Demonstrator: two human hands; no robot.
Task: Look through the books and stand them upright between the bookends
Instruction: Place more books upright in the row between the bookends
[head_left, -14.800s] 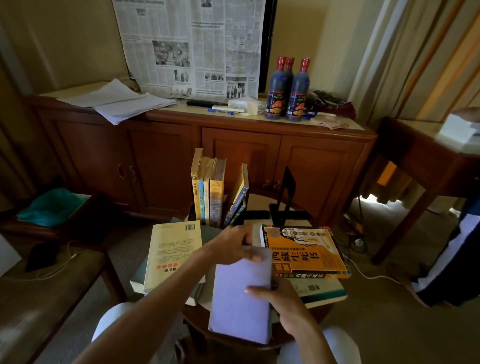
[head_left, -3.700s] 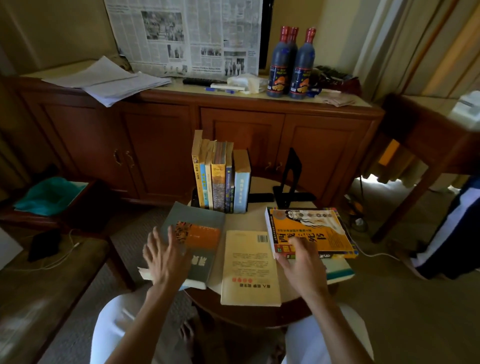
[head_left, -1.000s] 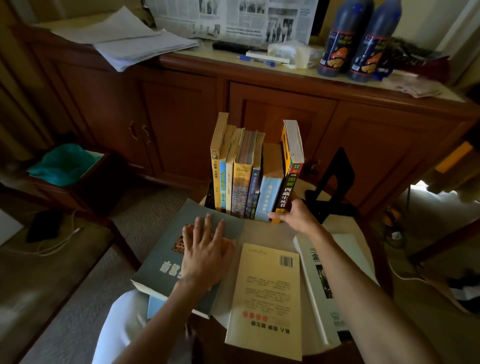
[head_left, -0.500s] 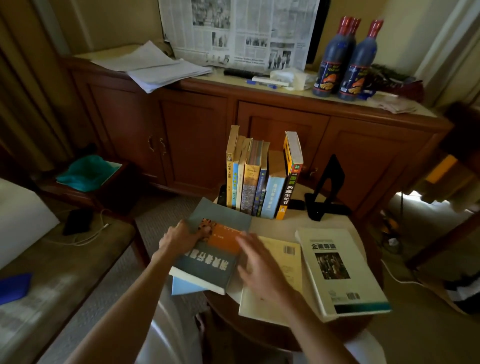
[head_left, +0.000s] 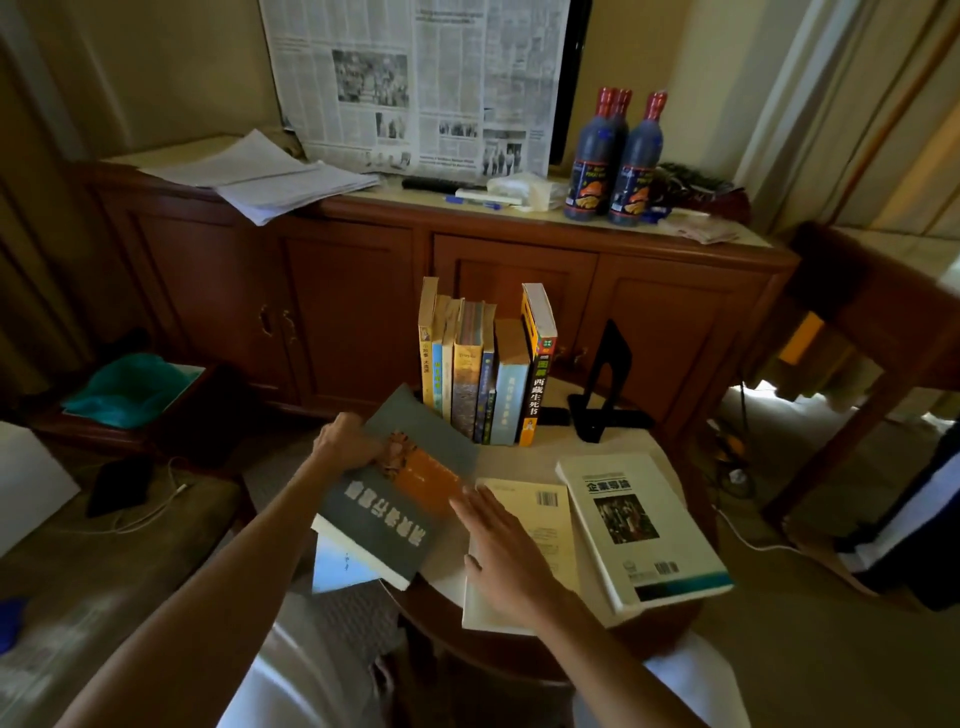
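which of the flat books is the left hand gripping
The grey book with the orange panel; the left hand grips its far edge, unlike the cream and white ones.

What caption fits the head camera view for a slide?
Left hand lifts a grey-and-orange book while the right hand reaches over a cream book, beside upright books.

black spine (head_left: 535, 384) — 西藏生死书, white book (head_left: 639, 525) — 企業導論
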